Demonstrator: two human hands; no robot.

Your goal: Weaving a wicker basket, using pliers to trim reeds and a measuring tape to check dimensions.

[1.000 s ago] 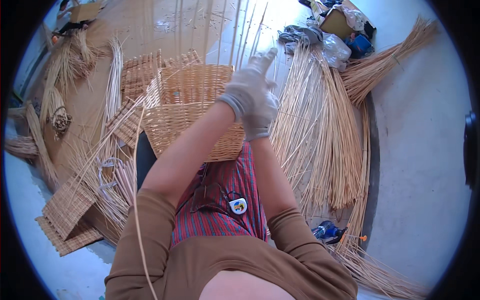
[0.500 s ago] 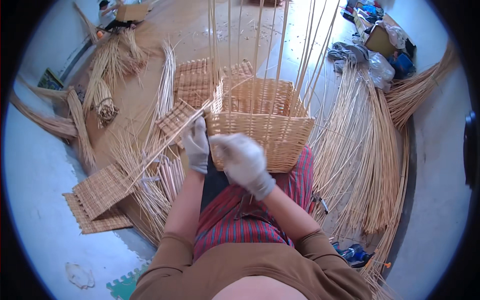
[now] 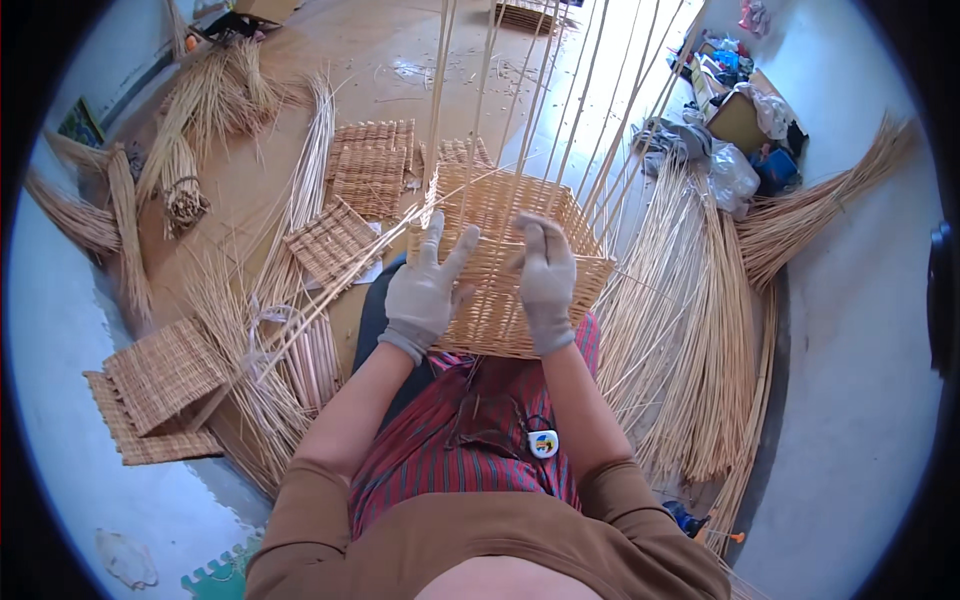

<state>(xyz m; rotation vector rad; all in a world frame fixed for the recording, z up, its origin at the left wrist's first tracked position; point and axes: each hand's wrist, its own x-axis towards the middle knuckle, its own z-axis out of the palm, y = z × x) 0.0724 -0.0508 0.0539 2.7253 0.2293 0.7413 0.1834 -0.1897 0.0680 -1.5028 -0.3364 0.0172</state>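
A square wicker basket point(image 3: 500, 310) of pale woven cane rests on my lap, with tall upright stakes point(image 3: 480, 95) rising from its walls. My left hand point(image 3: 425, 285), in a pale work glove, lies against the near left corner, thumb and fingers spread. Close to the near rim is my right hand point(image 3: 547, 280), gloved too, its fingers bent inward; whatever may be between them is too small to make out. Loose cane strands point(image 3: 345, 277) stretch from the basket's left corner down to the left.
Woven cane panels point(image 3: 170, 375) lie at lower left, more panels point(image 3: 370, 165) beyond the basket. Long cane bundles point(image 3: 715, 350) cover the floor at right; another bundle point(image 3: 185, 200) is far left. A white tape measure point(image 3: 543, 443) sits on my striped apron point(image 3: 450, 470).
My right hand has moved up and right from beside my left hand to the near rim. My left hand has spread its fingers. The view has shifted, and the tape measure now shows.
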